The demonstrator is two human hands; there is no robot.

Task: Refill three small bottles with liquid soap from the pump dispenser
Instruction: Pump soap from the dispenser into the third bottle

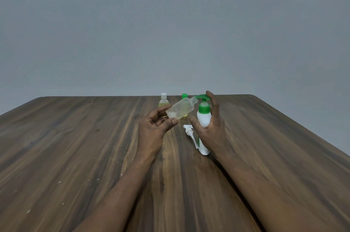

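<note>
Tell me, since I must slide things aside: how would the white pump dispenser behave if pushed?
The pump dispenser is tall and narrow, so it probably tips if pushed high. Its glossy plastic could slip in a soapy grip. The right hand holds it.

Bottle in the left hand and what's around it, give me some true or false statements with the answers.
1. The left hand holds a clear bottle tilted, neck toward the green spout. True.
2. The right hand holds nothing. False: it grips the pump dispenser.
3. A white-capped bottle stands at the back of the table. True.
4. The clear bottle is capped. False: its neck is open.
</note>
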